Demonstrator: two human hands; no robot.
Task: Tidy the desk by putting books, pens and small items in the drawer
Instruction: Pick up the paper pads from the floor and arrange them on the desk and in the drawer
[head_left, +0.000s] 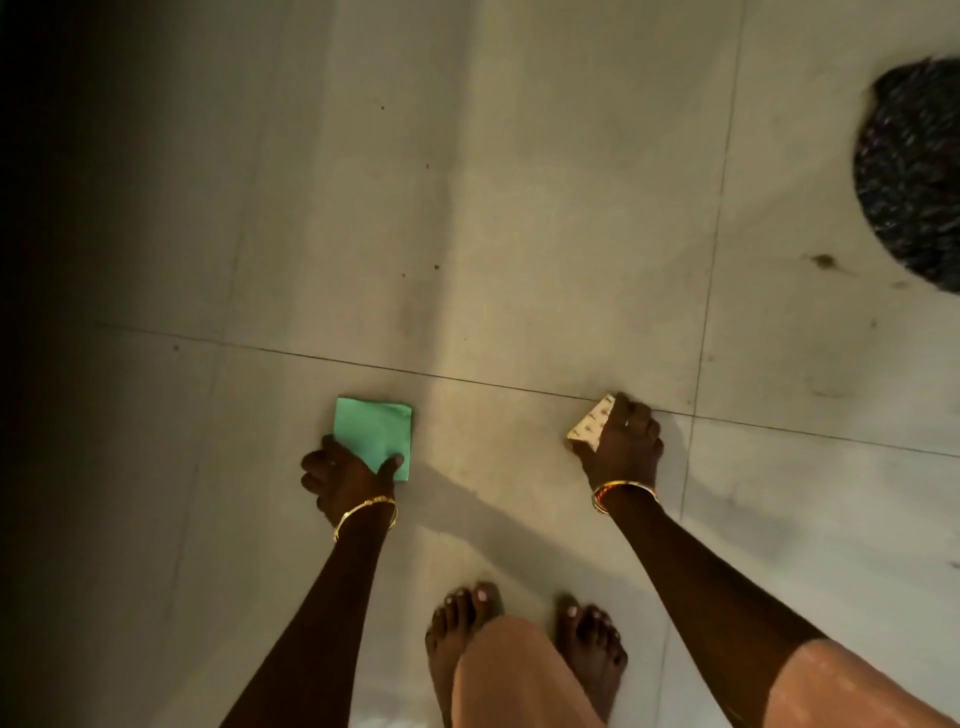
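A person stands barefoot on a pale tiled floor (519, 234), both arms held forward. The left hand (343, 480) pinches a plain green pad (373, 434) by its near corner, thumb on top. The right hand (626, 447) curls around a cream patterned pad (589, 422); its small print is illegible. A dark speckled mat (914, 176) lies far right.

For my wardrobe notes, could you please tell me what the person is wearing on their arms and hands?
Both forearms are bare, with no sleeves in view. The left hand has a thin gold bangle at the wrist. The right hand has gold bangles with a touch of red at the wrist. No gloves or rings are discernible.
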